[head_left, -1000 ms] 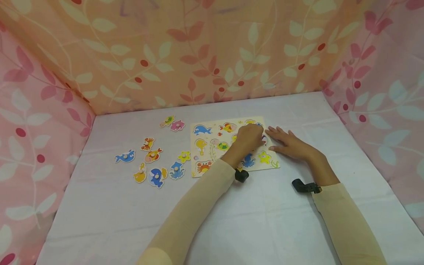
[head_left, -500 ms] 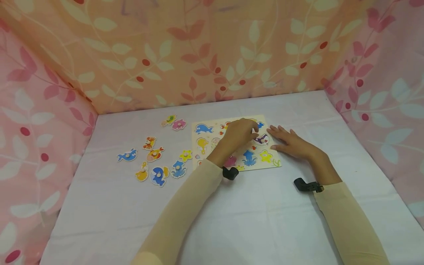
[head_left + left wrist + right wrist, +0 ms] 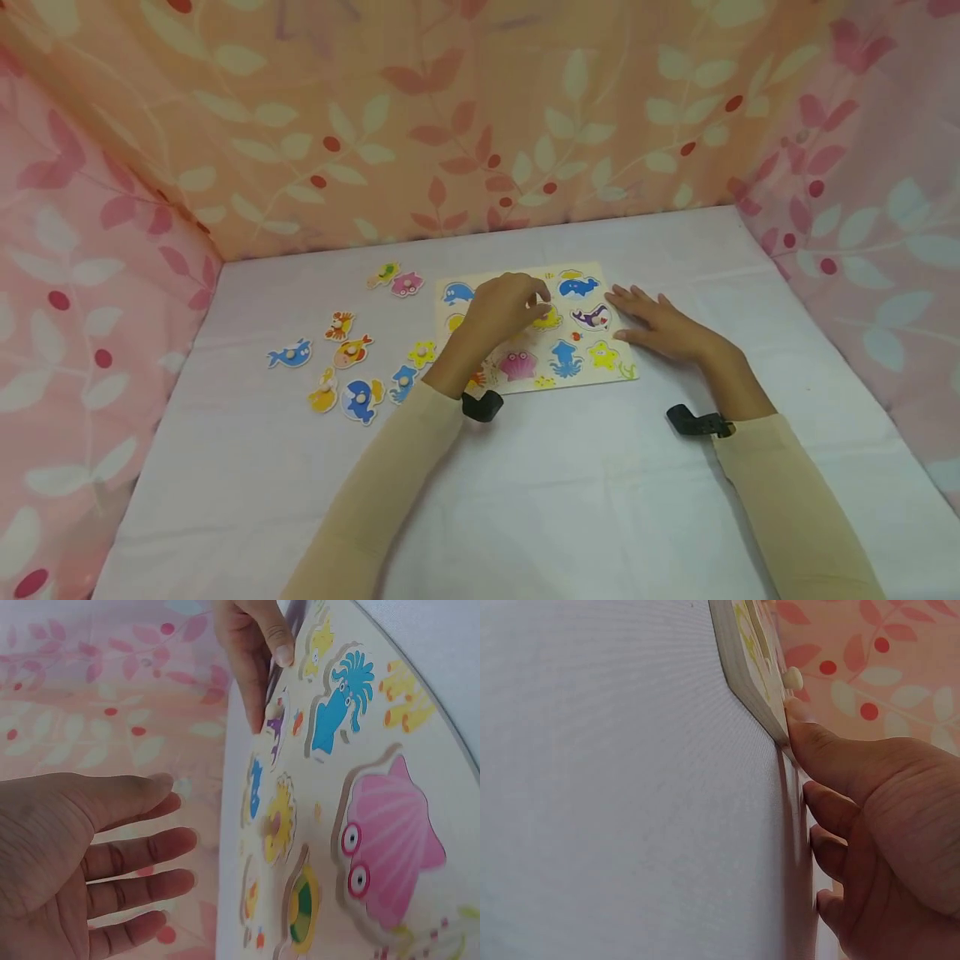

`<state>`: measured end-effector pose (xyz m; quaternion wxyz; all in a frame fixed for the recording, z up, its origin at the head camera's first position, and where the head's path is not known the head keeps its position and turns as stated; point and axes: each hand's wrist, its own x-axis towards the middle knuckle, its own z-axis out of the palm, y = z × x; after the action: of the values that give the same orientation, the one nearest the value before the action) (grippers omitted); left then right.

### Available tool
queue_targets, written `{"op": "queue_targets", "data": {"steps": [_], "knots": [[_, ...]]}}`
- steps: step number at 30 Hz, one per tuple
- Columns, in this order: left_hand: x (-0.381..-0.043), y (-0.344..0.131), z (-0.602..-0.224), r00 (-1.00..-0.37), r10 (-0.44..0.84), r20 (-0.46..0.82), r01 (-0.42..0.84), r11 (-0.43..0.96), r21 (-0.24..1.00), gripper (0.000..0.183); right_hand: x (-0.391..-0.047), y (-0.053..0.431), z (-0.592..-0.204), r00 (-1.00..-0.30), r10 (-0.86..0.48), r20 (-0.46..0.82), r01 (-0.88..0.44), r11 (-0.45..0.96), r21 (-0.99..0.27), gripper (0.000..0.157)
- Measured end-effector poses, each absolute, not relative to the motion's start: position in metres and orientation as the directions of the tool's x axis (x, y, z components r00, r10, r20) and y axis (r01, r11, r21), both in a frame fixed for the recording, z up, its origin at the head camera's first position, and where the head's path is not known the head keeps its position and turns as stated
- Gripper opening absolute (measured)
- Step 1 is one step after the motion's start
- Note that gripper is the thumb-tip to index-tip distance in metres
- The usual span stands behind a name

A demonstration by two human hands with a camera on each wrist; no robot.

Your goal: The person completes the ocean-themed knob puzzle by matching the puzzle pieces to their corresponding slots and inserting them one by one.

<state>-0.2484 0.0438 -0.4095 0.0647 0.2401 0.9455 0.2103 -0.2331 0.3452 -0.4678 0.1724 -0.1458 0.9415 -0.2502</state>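
Note:
A wooden puzzle board (image 3: 585, 375) printed with sea animals lies on the white-covered table. My left hand (image 3: 502, 310) hovers above its left half; in the left wrist view the hand (image 3: 97, 862) has loosely extended fingers with nothing between them. Two knobbed pieces sit in the board, a purple shark-like piece (image 3: 591, 317) and a yellow piece (image 3: 279, 825). My right hand (image 3: 663, 327) rests flat at the board's right edge, fingers spread; its thumb (image 3: 817, 746) touches the board's edge. Under my left hand, part of the board is hidden.
Left of the board lie several loose knobbed pieces: a blue whale (image 3: 291, 354), an orange crab (image 3: 340, 326), a red-yellow fish (image 3: 352, 352), a blue dolphin (image 3: 362, 400), a pink shell (image 3: 407, 284), a green turtle (image 3: 385, 274), a yellow starfish (image 3: 422, 353). Floral cloth (image 3: 480, 125) walls the table.
My left hand has moved left from the purple piece at the board's right side, its fingers loosening. The purple and yellow pieces now show. My right hand stays in place.

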Motion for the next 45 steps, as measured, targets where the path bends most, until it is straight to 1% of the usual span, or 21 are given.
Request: {"op": "queue_targets", "data": {"steps": [9,13,20,22,27,34,38,45], "knots": [[-0.229,-0.007,-0.389,-0.896,0.439,0.064,0.426,0.812,0.4,0.024,-0.23,0.34,-0.464,-0.896,-0.36,-0.258,-0.182,0.829,-0.528,0.08],[-0.22,-0.029,-0.383,-0.905,0.415,0.097,0.416,0.813,0.408,0.022,-0.227,0.34,-0.463,-0.893,-0.362,-0.267,-0.183,0.835,-0.519,0.08],[-0.211,-0.066,-0.381,-0.908,0.385,0.166,0.418,0.806,0.419,0.022,-0.228,0.342,-0.464,-0.892,-0.377,-0.252,-0.194,0.82,-0.538,0.079],[-0.209,-0.078,-0.383,-0.913,0.372,0.167,0.408,0.814,0.413,0.023,-0.228,0.342,-0.466,-0.89,-0.38,-0.251,-0.196,0.816,-0.543,0.08],[-0.206,-0.112,-0.384,-0.937,0.313,0.151,0.348,0.831,0.433,0.024,-0.227,0.34,-0.467,-0.891,-0.378,-0.251,-0.197,0.821,-0.537,0.08],[-0.204,-0.163,-0.382,-0.965,0.21,0.159,0.26,0.85,0.457,0.026,-0.229,0.34,-0.458,-0.893,-0.379,-0.243,-0.207,0.825,-0.525,0.081],[-0.203,-0.189,-0.385,-0.979,0.149,0.137,0.197,0.86,0.47,0.028,-0.232,0.341,-0.456,-0.889,-0.385,-0.246,-0.215,0.827,-0.519,0.081],[-0.207,-0.226,-0.388,-0.989,0.076,0.126,0.124,0.892,0.435,0.029,-0.227,0.342,-0.466,-0.886,-0.389,-0.251,-0.208,0.819,-0.535,0.08]]}}
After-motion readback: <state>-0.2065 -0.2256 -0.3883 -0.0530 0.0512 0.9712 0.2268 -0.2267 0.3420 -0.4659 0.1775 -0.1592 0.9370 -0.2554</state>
